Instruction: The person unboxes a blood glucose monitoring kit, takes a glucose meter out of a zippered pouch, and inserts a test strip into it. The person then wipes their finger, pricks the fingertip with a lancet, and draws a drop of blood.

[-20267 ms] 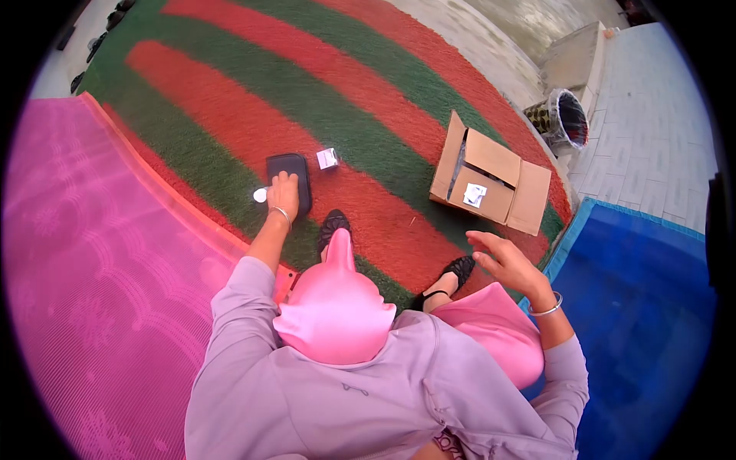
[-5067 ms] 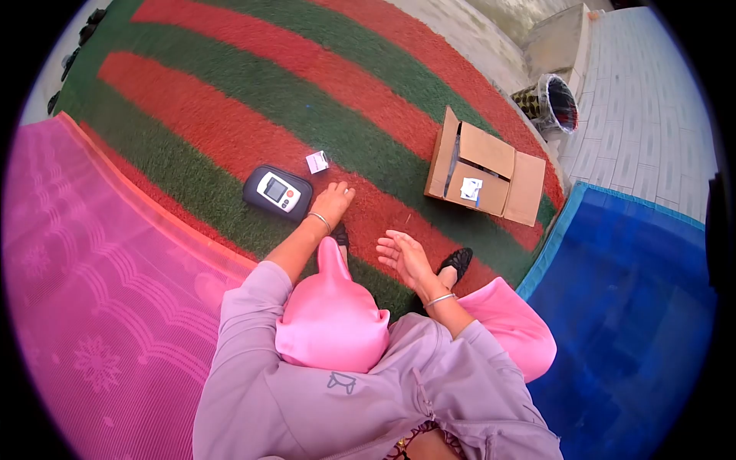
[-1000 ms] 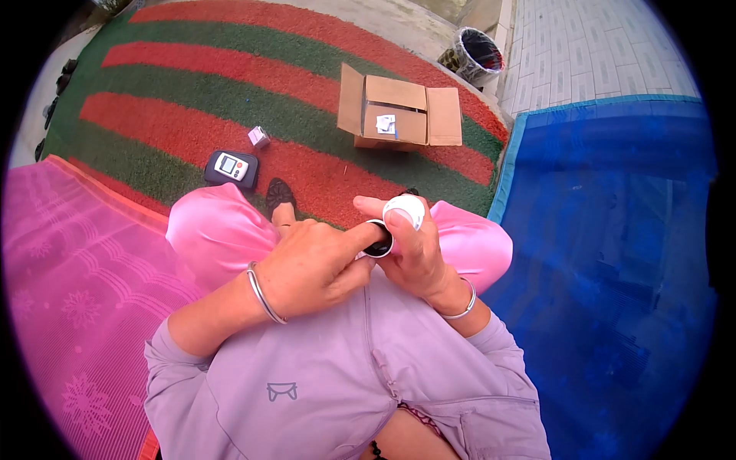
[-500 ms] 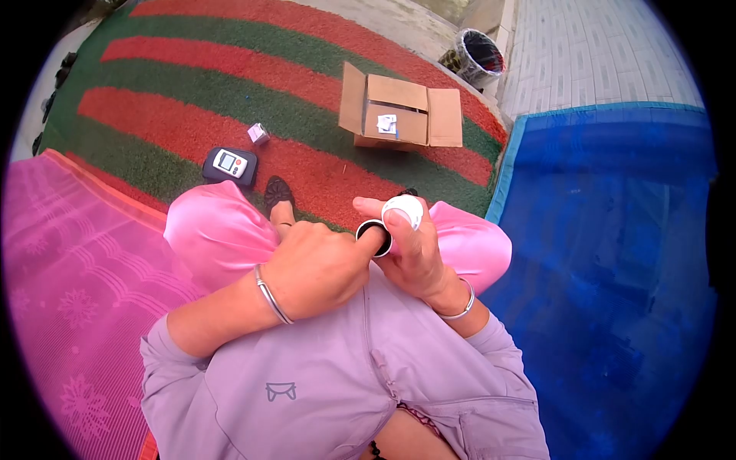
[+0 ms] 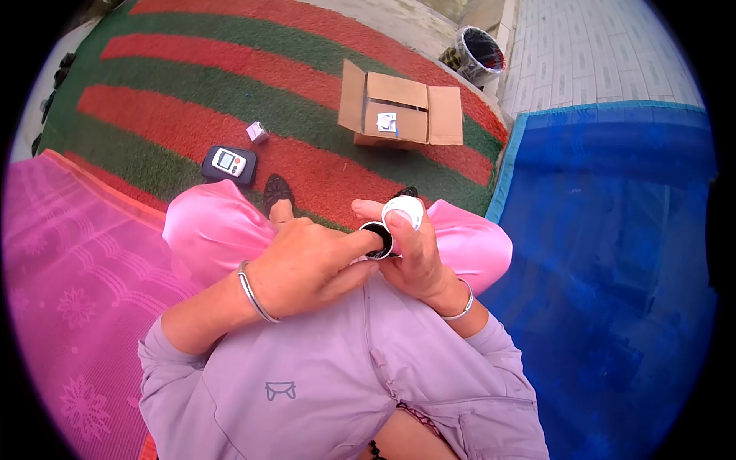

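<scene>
A small round canister (image 5: 379, 249) with a white rim and a dark inside is gripped in my right hand (image 5: 422, 264). Its white lid (image 5: 402, 212) stands open beside the mouth, under my right thumb. My left hand (image 5: 307, 261) is closed, with the index finger reaching into the canister's mouth and the thumb near the rim. The finger hides what is inside. Both hands are above my lap, between the pink-covered knees.
A glucose meter (image 5: 229, 162) lies on a dark case (image 5: 249, 171) by my foot. Near it is a small box (image 5: 257, 132). An open cardboard box (image 5: 397, 92) holds small white packets (image 5: 386, 121). A lined bin (image 5: 481, 55) stands farther back. Pink and blue mesh (image 5: 606, 268) flank me.
My left hand has shifted slightly left and down, and its thumb has come out beside the canister's rim. The right hand and the canister have hardly moved.
</scene>
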A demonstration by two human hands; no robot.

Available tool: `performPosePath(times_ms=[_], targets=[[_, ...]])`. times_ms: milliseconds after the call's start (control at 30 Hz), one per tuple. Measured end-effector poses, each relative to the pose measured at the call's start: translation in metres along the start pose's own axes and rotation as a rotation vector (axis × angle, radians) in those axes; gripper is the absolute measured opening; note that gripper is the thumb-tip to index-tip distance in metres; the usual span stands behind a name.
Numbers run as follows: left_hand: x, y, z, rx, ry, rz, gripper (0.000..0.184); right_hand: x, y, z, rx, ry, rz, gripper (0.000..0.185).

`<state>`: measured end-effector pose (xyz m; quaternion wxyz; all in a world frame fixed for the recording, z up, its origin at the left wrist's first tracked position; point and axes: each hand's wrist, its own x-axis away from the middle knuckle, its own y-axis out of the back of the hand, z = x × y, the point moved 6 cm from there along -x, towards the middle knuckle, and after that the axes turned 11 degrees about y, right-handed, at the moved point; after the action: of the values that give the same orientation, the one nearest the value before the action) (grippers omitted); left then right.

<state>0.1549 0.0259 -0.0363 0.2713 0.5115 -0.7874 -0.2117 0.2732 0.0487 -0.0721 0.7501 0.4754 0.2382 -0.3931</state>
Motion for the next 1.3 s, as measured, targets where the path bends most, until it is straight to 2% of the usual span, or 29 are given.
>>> performPosePath(times_ms=[100, 233, 333, 400, 500, 900, 1033, 1100, 1233, 1300], targets=[[0.001, 0.000, 0.004, 0.124, -0.007, -0.023, 0.017, 0.000, 0.000, 0.000, 0.002, -0.004, -0.003, 0.071], [0.002, -0.002, 0.006, 0.123, -0.020, -0.067, 0.015, -0.002, -0.001, 0.001, -0.072, -0.062, -0.005, 0.071], [0.002, -0.003, 0.008, 0.118, -0.019, -0.149, 0.014, -0.006, -0.001, 0.002, -0.076, -0.050, -0.007, 0.074], [0.004, 0.002, 0.011, 0.126, -0.074, -0.317, 0.013, -0.006, -0.002, 0.001, -0.134, -0.081, 0.009, 0.076], [0.002, 0.008, 0.004, 0.070, -0.071, -0.356, 0.015, -0.009, -0.004, 0.001, -0.171, -0.056, -0.027, 0.078], [0.001, 0.018, -0.005, 0.227, -0.093, -0.319, 0.028, -0.018, 0.004, 0.007, -0.111, -0.139, -0.001, 0.075], [0.001, 0.021, -0.006, 0.301, -0.076, -0.307, 0.027, -0.016, 0.004, 0.006, -0.119, -0.152, -0.010, 0.075], [0.001, 0.021, -0.004, 0.326, 0.003, -0.273, 0.027, -0.017, 0.005, 0.007, -0.113, -0.143, -0.021, 0.076], [0.002, 0.023, -0.003, 0.332, -0.102, -0.339, 0.022, -0.011, 0.000, 0.003, -0.220, -0.160, -0.101, 0.075], [0.001, 0.014, 0.023, 0.982, 0.150, -0.255, 0.015, -0.006, -0.009, -0.002, -0.392, -0.258, -0.091, 0.078]])
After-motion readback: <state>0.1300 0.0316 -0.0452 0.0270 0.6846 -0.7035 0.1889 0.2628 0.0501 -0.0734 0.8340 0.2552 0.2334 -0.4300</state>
